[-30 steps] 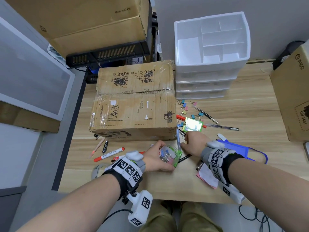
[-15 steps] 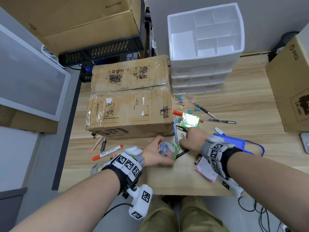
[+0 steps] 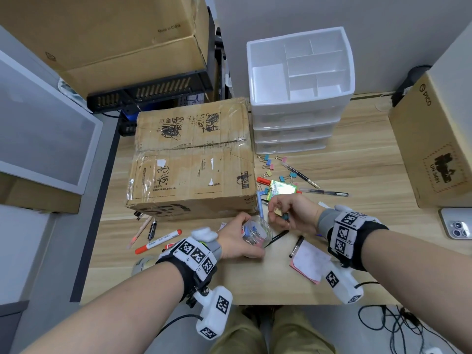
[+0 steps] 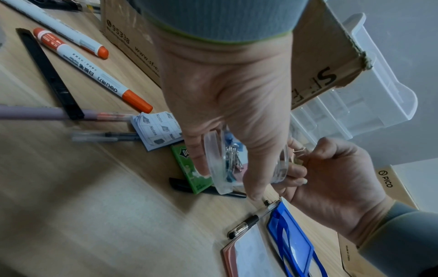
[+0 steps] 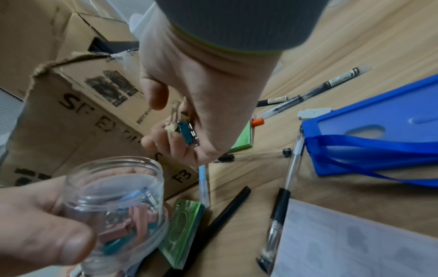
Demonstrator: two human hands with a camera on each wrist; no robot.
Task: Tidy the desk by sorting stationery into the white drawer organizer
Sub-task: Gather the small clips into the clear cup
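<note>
My left hand [image 3: 236, 242] grips a small clear jar [image 3: 255, 232] just above the desk, mouth tilted toward the right; several coloured binder clips lie inside the jar [image 5: 116, 196]. My right hand [image 3: 290, 213] hovers right beside the jar's mouth, fingers curled round a teal and a pale binder clip [image 5: 187, 133]. More loose binder clips [image 3: 268, 162] and pens [image 3: 324, 192] lie in front of the white drawer organizer [image 3: 298, 104] at the back of the desk, whose top compartments hold nothing.
A large cardboard box [image 3: 194, 159] fills the left of the desk, a PICO box [image 3: 434, 149] stands at the right with a phone [image 3: 457, 223]. Markers [image 3: 158, 241], a green packet [image 3: 281, 189], a pink notepad [image 3: 309, 261] and a blue badge holder [image 5: 379, 131] lie around my hands.
My right hand has lifted off the desk with binder clips in it and turned toward the jar. The left hand has kept hold of the jar and tilted it slightly.
</note>
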